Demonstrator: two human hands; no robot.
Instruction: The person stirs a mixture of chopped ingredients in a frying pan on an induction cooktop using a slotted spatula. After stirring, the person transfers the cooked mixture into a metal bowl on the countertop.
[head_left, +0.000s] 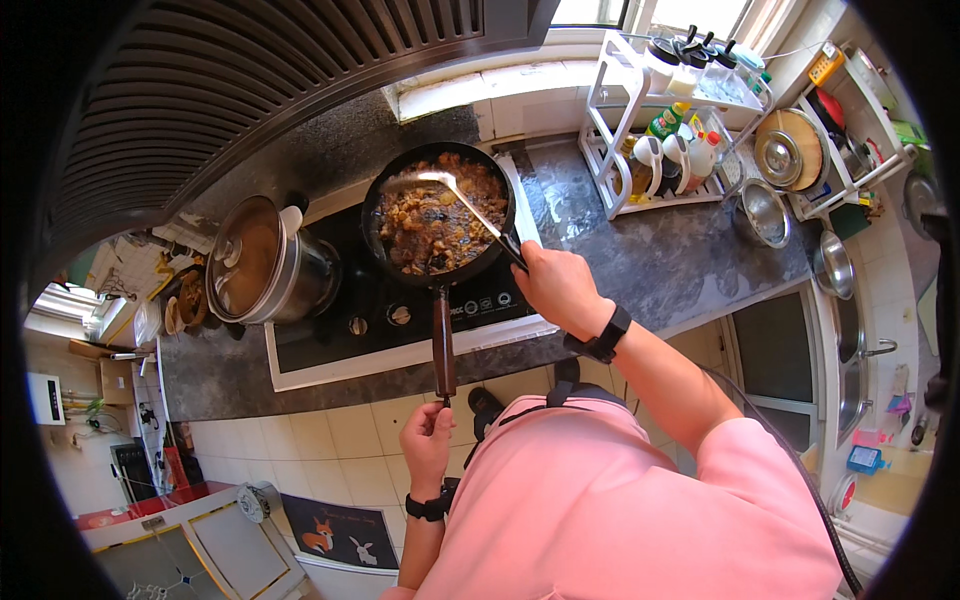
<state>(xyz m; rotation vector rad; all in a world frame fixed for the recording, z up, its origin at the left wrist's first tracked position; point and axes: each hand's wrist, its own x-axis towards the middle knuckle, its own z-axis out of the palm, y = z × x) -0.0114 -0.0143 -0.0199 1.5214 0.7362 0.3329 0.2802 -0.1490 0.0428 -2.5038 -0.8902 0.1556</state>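
Observation:
A dark frying pan (370, 238) with a brown handle sits on the black glass gas hob (315, 345). Browned, chopped food (442, 217) in sauce fills it. My right hand (559, 281) grips the black handle of a metal spatula (474, 211), whose shiny blade is over the food at the pan's upper left, slightly blurred. My left hand (427, 439) is at the end of the pan handle (444, 345), fingers curled around a small loop or tip there; how firmly it holds is hard to tell.
Left of the pan stands a large lidded steel pot (300, 277). A range hood (247, 82) hangs above. On the grey counter (630, 262), to the right, stand a white rack (611, 180) with bottles and jars and a steel bowl (765, 214). A sink (850, 322) lies far right.

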